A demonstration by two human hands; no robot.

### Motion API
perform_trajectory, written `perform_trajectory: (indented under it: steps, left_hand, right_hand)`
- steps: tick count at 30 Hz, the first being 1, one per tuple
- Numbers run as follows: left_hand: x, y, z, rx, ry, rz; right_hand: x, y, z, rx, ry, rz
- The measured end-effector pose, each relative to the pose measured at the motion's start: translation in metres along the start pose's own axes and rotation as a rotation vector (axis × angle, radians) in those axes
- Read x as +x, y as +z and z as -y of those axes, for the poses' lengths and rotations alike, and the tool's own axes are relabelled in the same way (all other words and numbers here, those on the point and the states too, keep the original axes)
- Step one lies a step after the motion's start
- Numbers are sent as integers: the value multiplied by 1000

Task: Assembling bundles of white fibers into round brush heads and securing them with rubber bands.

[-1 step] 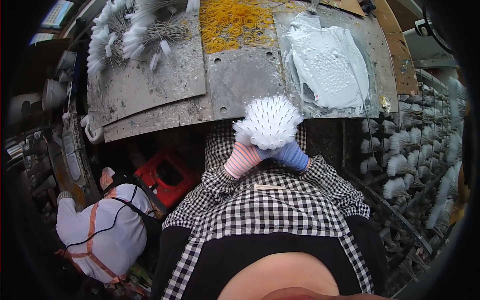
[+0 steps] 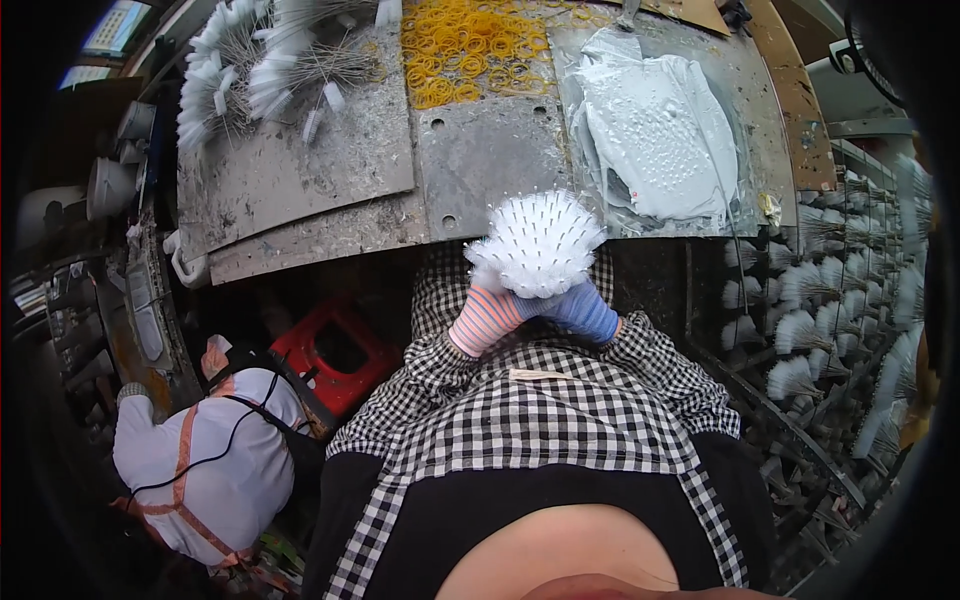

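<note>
A round bundle of white wire brushes [image 2: 540,243], bristly and dotted with dark wire tips, is held up in front of my body at the table's near edge. My left hand [image 2: 488,318], in a pink striped glove, grips it from the lower left. From the lower right my right hand [image 2: 582,310], in a blue glove, closes on the same bundle. The wrists nearly meet below it. Most of my fingers are hidden by the bristles, as are the stems beneath.
Beyond the bundle lie a grey metal plate [image 2: 492,160], yellow rubber bands [image 2: 470,50] and a slab of thick white paste [image 2: 660,130]. Loose brushes [image 2: 290,75] are heaped at far left. Brush racks [image 2: 820,300] stand right; a co-worker [image 2: 215,465] and a red stool [image 2: 340,345] are left.
</note>
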State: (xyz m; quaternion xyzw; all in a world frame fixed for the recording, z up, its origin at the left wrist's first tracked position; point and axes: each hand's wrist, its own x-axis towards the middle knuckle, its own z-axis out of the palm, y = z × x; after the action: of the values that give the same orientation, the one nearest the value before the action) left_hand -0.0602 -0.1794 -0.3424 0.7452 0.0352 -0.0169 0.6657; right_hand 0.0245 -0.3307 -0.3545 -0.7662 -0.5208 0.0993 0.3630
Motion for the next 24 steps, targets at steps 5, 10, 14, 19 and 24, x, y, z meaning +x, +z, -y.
perform_trajectory:
  steps: [5, 10, 14, 19, 24]
  left_hand:
    - [14, -28, -48, -568, -107, -173]
    - [38, -53, -63, -400, 93, -143]
    - [51, -71, -117, -545, 49, -127]
    - [45, -79, -119, 64, -44, -149]
    - [36, -79, -145, 527, 149, -232]
  right_hand:
    - [28, -57, 38, 840, 446, 48]
    - [42, -77, 37, 677, 300, 24]
    - [84, -115, 47, 435, 217, -81]
    - [125, -129, 33, 52, 106, -167]
    - [150, -135, 31, -223, -58, -240]
